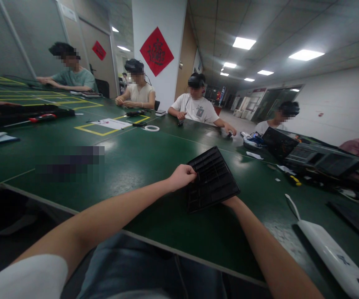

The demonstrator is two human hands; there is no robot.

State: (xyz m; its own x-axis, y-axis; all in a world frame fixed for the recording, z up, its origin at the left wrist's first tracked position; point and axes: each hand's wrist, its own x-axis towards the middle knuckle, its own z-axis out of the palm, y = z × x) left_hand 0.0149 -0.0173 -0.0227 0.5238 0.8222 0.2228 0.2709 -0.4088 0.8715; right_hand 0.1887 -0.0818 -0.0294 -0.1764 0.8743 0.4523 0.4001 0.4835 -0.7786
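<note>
A black tray with several compartments (213, 178) is tilted up above the green table (142, 166), its inside facing me. My left hand (182, 176) is at the tray's left side, its fingers pinched together over the compartments; what they hold, if anything, is too small to make out. Behind the tray's lower right edge is my right hand (233, 202), supporting it from beneath, with its fingers hidden by the tray.
A white power strip (331, 249) lies at the right. Beyond it stands an opened computer case (322, 155). A roll of white tape (152, 128), a white paper (111, 124) and a red-handled screwdriver (42, 118) lie farther back. Several people sit around the table.
</note>
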